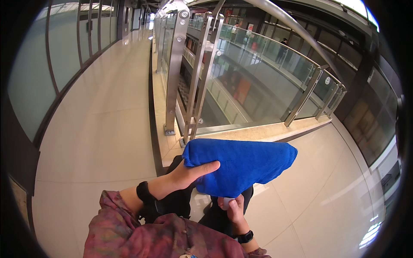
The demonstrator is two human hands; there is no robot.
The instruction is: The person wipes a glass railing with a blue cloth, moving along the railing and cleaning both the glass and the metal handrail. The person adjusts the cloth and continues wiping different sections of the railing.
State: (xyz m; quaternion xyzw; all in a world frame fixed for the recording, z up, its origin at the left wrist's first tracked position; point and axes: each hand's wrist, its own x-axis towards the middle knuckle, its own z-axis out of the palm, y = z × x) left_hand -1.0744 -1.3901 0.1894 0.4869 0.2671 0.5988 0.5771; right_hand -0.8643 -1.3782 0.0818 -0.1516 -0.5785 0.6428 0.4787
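My left hand (193,174) grips a folded blue cloth (245,161) by its left end, the thumb lying on top and the other fingers hidden beneath. The cloth spreads out to the right and sags at its lower edge. Just under that edge, my right hand (236,208) is closed around a small pale, smooth object (228,203). Most of this object is concealed by the fingers and the cloth, so its kind cannot be told. Beyond the cloth stands the corner of a balustrade, with steel posts (176,71) and glass panels (251,87).
A stone curb (251,133) carries the balustrade around an open atrium. To the left, a tiled corridor (106,113) runs along frosted glass partitions (63,42). A tubular steel handrail (290,25) crosses overhead. A person (282,50) stands at the far side.
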